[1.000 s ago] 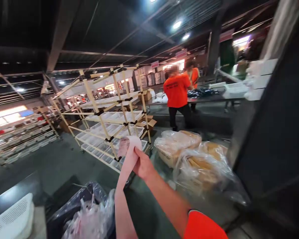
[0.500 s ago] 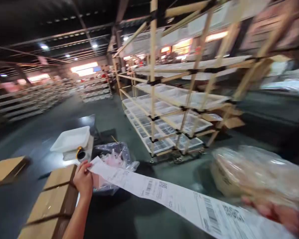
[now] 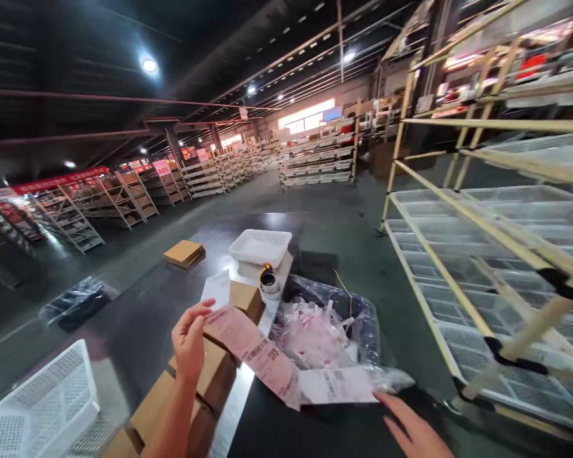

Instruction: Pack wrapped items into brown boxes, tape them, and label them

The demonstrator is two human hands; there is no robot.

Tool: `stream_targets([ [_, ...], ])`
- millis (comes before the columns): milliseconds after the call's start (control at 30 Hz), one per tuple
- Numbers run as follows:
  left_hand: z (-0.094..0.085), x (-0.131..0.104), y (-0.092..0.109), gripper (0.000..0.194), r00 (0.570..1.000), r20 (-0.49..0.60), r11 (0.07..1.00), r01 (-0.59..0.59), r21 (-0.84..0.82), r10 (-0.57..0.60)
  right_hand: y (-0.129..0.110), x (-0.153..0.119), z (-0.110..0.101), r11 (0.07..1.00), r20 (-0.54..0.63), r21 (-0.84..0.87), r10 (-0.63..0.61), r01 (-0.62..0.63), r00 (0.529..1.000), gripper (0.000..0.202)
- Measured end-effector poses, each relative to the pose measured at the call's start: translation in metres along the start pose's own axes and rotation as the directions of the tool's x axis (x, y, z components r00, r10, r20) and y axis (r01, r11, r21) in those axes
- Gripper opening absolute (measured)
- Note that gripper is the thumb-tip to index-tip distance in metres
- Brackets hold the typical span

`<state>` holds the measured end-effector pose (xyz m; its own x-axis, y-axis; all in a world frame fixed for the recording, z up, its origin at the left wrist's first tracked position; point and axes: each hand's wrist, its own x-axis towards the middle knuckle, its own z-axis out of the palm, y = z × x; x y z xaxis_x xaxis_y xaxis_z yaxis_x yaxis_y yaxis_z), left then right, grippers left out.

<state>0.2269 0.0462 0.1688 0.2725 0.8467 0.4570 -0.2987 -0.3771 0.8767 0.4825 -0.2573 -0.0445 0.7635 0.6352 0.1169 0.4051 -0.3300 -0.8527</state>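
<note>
A long strip of printed labels (image 3: pixel 262 359) hangs in a curve between my hands, partly pinkish and partly white. My left hand (image 3: pixel 191 337) pinches it near its far end, above the row of brown cardboard boxes (image 3: pixel 212 372). At the strip's other end is my right hand (image 3: pixel 410 425), fingers stretched out, the fingertips beside the white end; whether they touch it is unclear. Behind the strip stands a bin lined with clear plastic (image 3: pixel 365 318), with crumpled pinkish-white scraps (image 3: pixel 315 334) in it. A tape roll (image 3: pixel 268 280) sits on the table, near the white basket (image 3: pixel 260 247).
A pipe-frame rack with white trays (image 3: pixel 458 254) stands close on the right. Flat cardboard (image 3: pixel 184 252) lies on the dark table (image 3: pixel 148 305). Another white basket (image 3: pixel 42 401) is at the lower left. More racks (image 3: pixel 318 159) stand farther back.
The view has turned left, bringing the left basket into sight. My hands have come closer together, and the strip, stretched out before, now sags and bends. My right hand's fingers are now extended.
</note>
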Motion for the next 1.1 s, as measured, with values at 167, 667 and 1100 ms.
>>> stream_targets([
  [167, -0.015, -0.04, 0.001, 0.021, 1.0, -0.002, 0.987, -0.01, 0.162, 0.011, -0.163, 0.045, 0.061, 0.903, 0.221, 0.43, -0.094, -0.011, 0.971, 0.052],
  [667, -0.081, -0.103, -0.029, 0.042, 0.686, 0.23, 0.687, 0.721, -0.09, -0.69, -0.307, 0.028, 0.167, 0.631, 0.517, 0.725, -0.233, -0.276, 0.824, 0.037],
  [1100, -0.071, -0.104, -0.06, 0.049, 0.616, -0.015, 0.591, 0.747, -0.305, -0.787, -0.271, 0.089, 0.203, 0.785, 0.576, 0.517, -0.615, 0.342, 0.539, 0.057],
])
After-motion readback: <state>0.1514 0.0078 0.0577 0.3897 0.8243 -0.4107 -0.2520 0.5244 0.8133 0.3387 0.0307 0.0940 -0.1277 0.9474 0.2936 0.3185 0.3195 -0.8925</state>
